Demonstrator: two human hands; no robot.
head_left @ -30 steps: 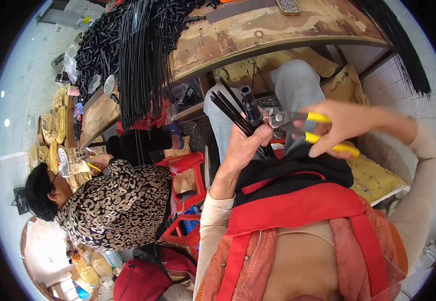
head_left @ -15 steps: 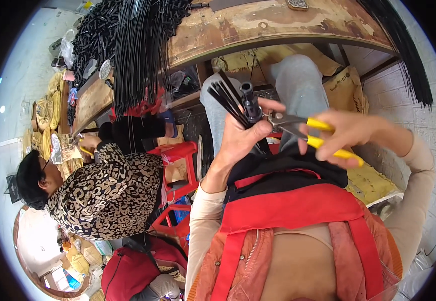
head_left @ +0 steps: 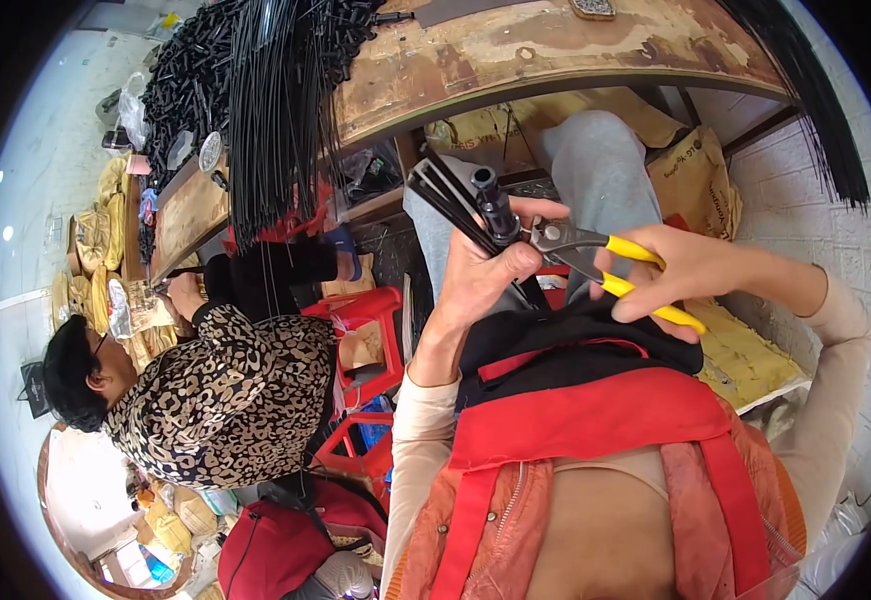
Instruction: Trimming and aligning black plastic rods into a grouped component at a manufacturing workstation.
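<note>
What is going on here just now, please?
A seated person's left hand holds black rods and a black tubular piece. The right hand holds yellow-handled pliers beside that piece; whether they grip anything is unclear. Black strands drape over the bench beside a heap of black parts. A co-worker is at the left.

"What's on the desk (head_left: 555,70)?"
"A pile of tubes (head_left: 190,95) on the left. Sticks (head_left: 270,150) beside it hang over the front."
"Where are the pliers (head_left: 585,239)?"
"In the right fingers (head_left: 645,298), touching the left fingers' (head_left: 545,208) side. Another person (head_left: 225,395) sits left."
</note>
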